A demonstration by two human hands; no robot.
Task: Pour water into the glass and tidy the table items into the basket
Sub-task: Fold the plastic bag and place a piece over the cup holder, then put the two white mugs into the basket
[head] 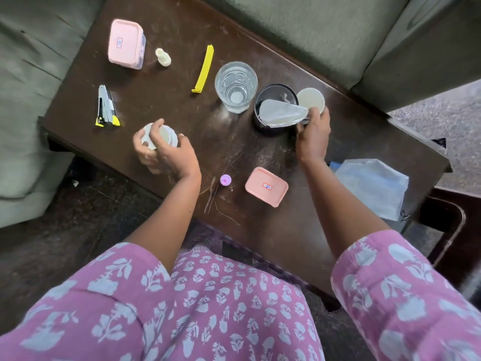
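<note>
A clear glass [235,86] holding water stands mid-table. Right of it is the black mesh basket [260,100], with a white-silver packet [279,114] lying across its mouth. My right hand [312,134] grips the packet's right end at the basket's rim. A round white lid [311,99] sits just behind my fingers, touching the basket. My left hand [161,149] is closed around a translucent plastic bottle [166,135] near the table's left front edge. The bottle's mouth is uncapped.
On the dark wooden table [182,105] lie a pink-lidded box [126,44], a small white bottle [163,57], a yellow clip [204,69], a stapler [106,106], a purple cap [225,180], a pink container [266,186] and a blue plastic bag [374,186]. Grey sofas surround it.
</note>
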